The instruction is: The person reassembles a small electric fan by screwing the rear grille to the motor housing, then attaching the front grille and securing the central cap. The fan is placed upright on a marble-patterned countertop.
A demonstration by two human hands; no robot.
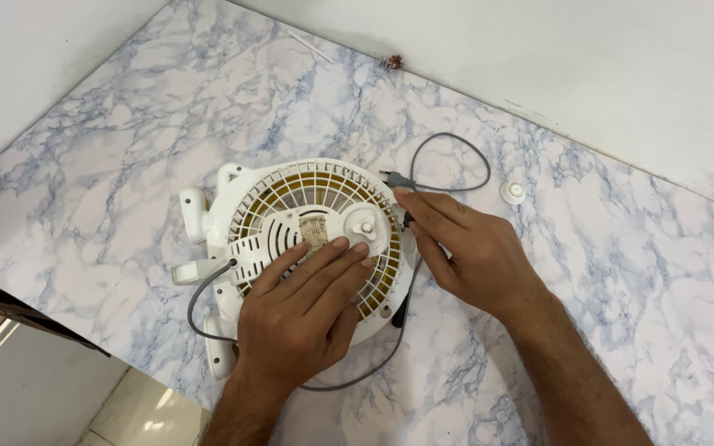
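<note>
The bench [588, 272], marbled blue and white, spreads out under and around both hands, with a white wall beyond it, far from the person.

The fan [307, 248], a small white table fan with a yellowish inner grille, lies flat on its face directly beneath the hands, its round back turned up. Its stand juts out to the left of the left hand, so the fan's longest line runs roughly left to right across the person's front.

The left hand [303, 306] is the nearer one: it rests open and flat on the fan's back, fingers spread over the motor housing, pressing down without closing round anything. The right hand [468, 252] comes in from the fan's right edge, fingers bent at the rim; whether it pinches something there cannot be told.

The grey cord [456, 153] loops beyond the right hand, its plug [396, 178] lying just past the fingertips.

A small white cap [512, 192] sits alone to the right of the right hand, apart from it.
</note>
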